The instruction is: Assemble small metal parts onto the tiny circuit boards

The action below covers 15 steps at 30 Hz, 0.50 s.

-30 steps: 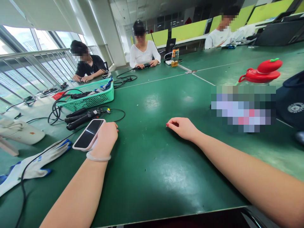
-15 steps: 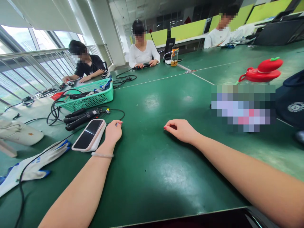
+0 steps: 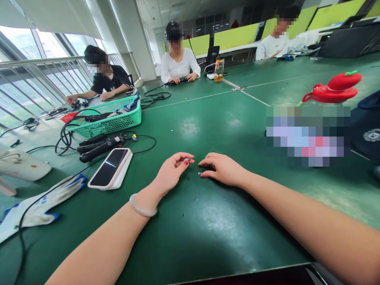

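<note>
"Between the fingertips of the left hand, what was there?"

"A tiny pale piece, too small to identify. Thumb and fingers were nearly closed, pinching it just above the worktop."

"And the right hand?"

"Half open, fingers loosely curved, thumb and forefinger parted. A small metallic bit showed at the thumb tip; I couldn't tell whether it touched the thumb or just lay beside it."

"So what had just changed?"

"The left hand had come over from beside the phone to face the right one, and both little parts had come into view. I'd say that put the work within easy reach of both sets of fingertips."

"How did the surroundings look?"

"Smooth, glossy green underneath, with soft patches of glare. The left wrist wore a rounded, milky bangle. Further left, the phone had a flat dark screen in a pale pink rim, with something white under it."

"Past that?"

"Black, rounded tools with cable, then a mint-green basket of perforated plastic. Nearer the person lay a limp white glove, its fingertips blue."

"Anything on the right?"

"A shiny red lid, bulbous on top, with a green tip."
</note>
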Motion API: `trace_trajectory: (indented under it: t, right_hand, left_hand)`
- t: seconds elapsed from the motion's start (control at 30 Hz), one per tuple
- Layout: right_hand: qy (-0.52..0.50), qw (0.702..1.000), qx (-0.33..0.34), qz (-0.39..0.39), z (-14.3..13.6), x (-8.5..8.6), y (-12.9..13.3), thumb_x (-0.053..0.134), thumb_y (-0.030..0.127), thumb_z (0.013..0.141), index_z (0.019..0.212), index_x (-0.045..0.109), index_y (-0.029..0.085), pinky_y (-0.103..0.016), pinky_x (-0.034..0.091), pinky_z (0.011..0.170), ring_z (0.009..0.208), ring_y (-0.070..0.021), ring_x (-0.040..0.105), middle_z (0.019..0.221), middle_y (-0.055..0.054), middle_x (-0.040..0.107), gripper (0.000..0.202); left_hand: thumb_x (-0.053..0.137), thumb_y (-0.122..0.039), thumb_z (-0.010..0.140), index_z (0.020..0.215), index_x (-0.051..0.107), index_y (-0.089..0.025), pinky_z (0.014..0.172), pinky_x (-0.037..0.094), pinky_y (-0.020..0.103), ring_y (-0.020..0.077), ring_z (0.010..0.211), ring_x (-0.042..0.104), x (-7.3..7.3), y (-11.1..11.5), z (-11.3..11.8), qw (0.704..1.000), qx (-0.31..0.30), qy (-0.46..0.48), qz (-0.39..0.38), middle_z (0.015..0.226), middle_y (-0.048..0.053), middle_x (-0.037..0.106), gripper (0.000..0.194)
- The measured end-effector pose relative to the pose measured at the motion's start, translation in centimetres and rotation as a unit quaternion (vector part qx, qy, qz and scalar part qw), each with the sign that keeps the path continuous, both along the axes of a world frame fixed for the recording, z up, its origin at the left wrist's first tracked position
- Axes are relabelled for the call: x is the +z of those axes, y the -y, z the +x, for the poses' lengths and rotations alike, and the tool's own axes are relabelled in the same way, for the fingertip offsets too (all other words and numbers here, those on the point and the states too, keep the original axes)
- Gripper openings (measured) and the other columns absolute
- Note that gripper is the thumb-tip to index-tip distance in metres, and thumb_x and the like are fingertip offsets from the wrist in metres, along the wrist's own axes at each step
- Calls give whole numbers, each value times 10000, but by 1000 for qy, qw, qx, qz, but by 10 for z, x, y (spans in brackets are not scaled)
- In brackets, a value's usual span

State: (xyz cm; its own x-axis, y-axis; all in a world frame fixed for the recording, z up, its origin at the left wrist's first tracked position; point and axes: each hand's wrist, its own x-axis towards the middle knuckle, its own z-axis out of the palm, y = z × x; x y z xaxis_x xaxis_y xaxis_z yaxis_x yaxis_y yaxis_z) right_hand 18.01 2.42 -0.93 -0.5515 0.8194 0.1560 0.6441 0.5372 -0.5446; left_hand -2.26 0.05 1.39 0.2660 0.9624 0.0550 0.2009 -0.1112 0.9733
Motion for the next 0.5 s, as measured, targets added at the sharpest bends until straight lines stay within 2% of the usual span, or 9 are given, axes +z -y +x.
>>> trace_trajectory:
  t: [0.27,0.4,0.5]
  right_hand:
    - [-6,1000,22,6,-3,2,3,634,252,805,832,695,213,-272,447,740,793,-149,595,838,-19,651,77]
    - [-41,999,-5,-14,-3,4,4,659,233,776,787,676,209,-256,435,683,716,-132,583,753,7,656,32]
    - [-85,994,-47,-58,-2,7,6,680,260,745,768,686,214,-252,442,641,662,-126,581,711,19,662,52]
  left_hand:
    - [598,-371,817,1068,603,-169,929,431,330,160,962,613,-8,0,1,993,-71,80,-60,1001,73,683,322]
    - [559,-365,836,1020,627,-159,906,434,319,167,950,626,-8,-2,1,1000,-18,-8,-13,985,81,707,284]
    - [527,-361,843,999,652,-182,801,468,299,150,825,635,-9,-4,0,996,8,-91,14,933,58,718,268]
